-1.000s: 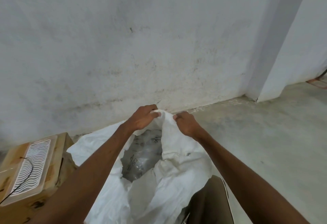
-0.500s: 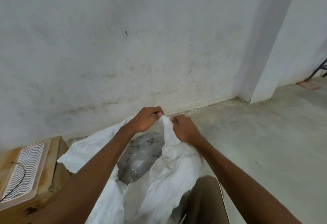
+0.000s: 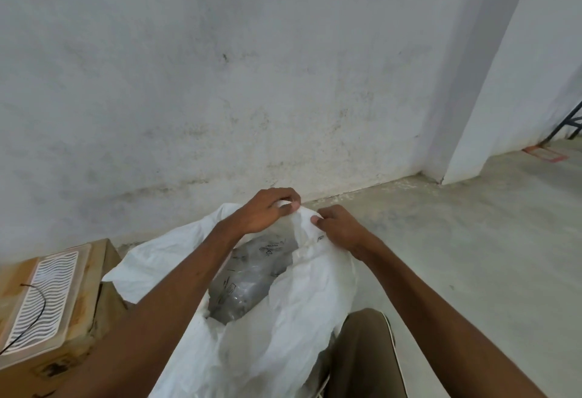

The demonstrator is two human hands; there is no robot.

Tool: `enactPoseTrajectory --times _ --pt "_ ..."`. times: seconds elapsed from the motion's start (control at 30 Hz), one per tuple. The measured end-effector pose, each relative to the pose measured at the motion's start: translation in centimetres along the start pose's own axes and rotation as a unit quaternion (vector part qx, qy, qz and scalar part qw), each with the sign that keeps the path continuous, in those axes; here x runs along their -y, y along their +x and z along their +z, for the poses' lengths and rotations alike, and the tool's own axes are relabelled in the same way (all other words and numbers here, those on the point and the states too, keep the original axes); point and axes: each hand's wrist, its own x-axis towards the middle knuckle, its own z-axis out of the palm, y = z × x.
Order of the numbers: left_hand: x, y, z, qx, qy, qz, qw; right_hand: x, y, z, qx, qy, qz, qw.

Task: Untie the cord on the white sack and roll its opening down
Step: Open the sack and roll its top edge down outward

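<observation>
Both hands pinch the far rim of the crumpled white woven plastic sack [image 3: 289, 328]: the left hand [image 3: 267, 210] and the right hand [image 3: 338, 227] each have a closed grip on the fabric, close together. Its mouth gapes, showing a clear printed plastic bag [image 3: 248, 275] inside. It stands on the grey concrete floor [image 3: 472, 256] beside a brown cardboard box [image 3: 104, 275], near the whitewashed wall [image 3: 252, 83]
</observation>
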Motion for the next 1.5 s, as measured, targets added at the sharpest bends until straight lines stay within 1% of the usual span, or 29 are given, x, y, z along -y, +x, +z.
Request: enactPoseTrajectory --times 0.03,0.07,0.13,0.2,0.27,0.33,0.37,0.43,0.5,0.57,0.63,0.67,0.7,0.77,0.83,0.87,0.93,1.03,1.1,1.17,1.2,1.3,1.37,1.43,1.5 --pt "-0.5 -0.1 0.0 0.020 0.003 0.017 1.000 0.2 -0.2 -0.4 -0.002 0.008 -0.011 1.000" --pt "-0.8 -0.1 0.1 0.024 0.014 0.026 0.999 0.6 -0.3 -0.6 0.002 0.014 -0.021 1.000" --pt "-0.9 0.2 0.3 0.000 0.047 0.022 0.999 1.3 -0.6 -0.5 0.007 0.017 -0.040 0.999" --pt "-0.6 0.7 0.0 -0.035 0.071 -0.009 0.997 1.7 -0.9 -0.3 -0.015 -0.008 -0.042 0.999" --pt "-0.2 1.0 -0.3 -0.066 0.074 -0.045 0.994 2.0 -1.3 -0.2 -0.030 0.000 -0.014 0.999" --pt "0.0 0.9 -0.2 -0.072 0.068 -0.070 0.993 1.7 -1.6 0.0 -0.008 0.010 0.009 1.000" --pt "0.0 0.8 -0.2 -0.064 0.050 -0.072 0.994 1.5 -1.9 0.1 -0.011 -0.006 0.003 1.000" --pt "-0.7 0.4 -0.4 -0.035 -0.014 -0.053 0.998 1.6 -2.5 0.2 -0.041 -0.030 -0.026 0.998" --pt "-1.5 -0.2 -0.8 0.015 -0.066 -0.027 0.997 1.5 -2.8 0.1 -0.052 0.010 -0.045 0.998" --pt "-1.9 -0.7 -0.9 0.039 -0.027 0.018 0.999 1.4 -3.3 -0.3 -0.050 0.081 -0.040 0.995" --pt "-2.2 -0.8 -0.6 0.020 0.045 0.040 0.998 1.5 -3.7 -0.1 -0.054 0.130 -0.029 0.990" --pt "-2.3 -0.8 -0.3 0.001 0.075 0.036 0.996 1.5 -3.8 0.3 -0.067 0.129 -0.021 0.989" --pt "-2.4 -0.7 -0.1 -0.018 0.097 0.024 0.995 1.6 -4.0 0.7 -0.078 0.114 -0.009 0.990" --pt "-2.7 -0.4 0.2 -0.064 0.125 -0.015 0.990 2.1 -4.3 1.5 -0.076 0.027 0.041 0.996" --pt "-2.3 -0.1 0.5 -0.104 0.121 -0.060 0.985 1.9 -4.5 2.4 -0.069 -0.072 0.081 0.992" --pt "-2.2 0.0 0.6 -0.110 0.106 -0.075 0.985 1.6 -4.5 2.6 -0.078 -0.087 0.081 0.990" --pt "-1.9 0.1 0.5 -0.083 0.052 -0.070 0.993 1.0 -4.4 2.8 -0.112 -0.050 0.075 0.990" --pt "-2.2 -0.3 -0.2 -0.003 0.019 -0.032 0.999 0.6 -4.2 2.6 -0.108 0.050 0.057 0.991" --pt "-2.2 -0.6 -0.3 0.034 0.041 -0.002 0.999 0.8 -4.2 2.3 -0.100 0.098 0.036 0.990" --pt "-2.0 -0.8 -0.1 0.056 0.105 0.031 0.992 0.9 -4.3 1.8 -0.085 0.132 0.027 0.987" --pt "-1.9 -0.7 0.1 0.061 0.127 0.041 0.989 0.8 -4.3 1.6 -0.072 0.146 0.027 0.986" --pt "-2.0 -0.4 0.4 0.062 0.146 0.050 0.986 0.5 -4.5 1.4 -0.009 0.175 0.037 0.984" --pt "-2.3 0.0 0.7 0.048 0.180 0.038 0.982 0.1 -4.2 1.4 -0.006 0.160 0.046 0.986" --pt "-2.5 0.2 0.9 0.018 0.218 0.015 0.976 -0.4 -4.0 1.5 -0.038 0.079 0.046 0.995" --pt "-2.5 0.6 1.0 -0.008 0.244 -0.017 0.970 -0.7 -4.2 1.8 -0.068 -0.008 0.058 0.996"
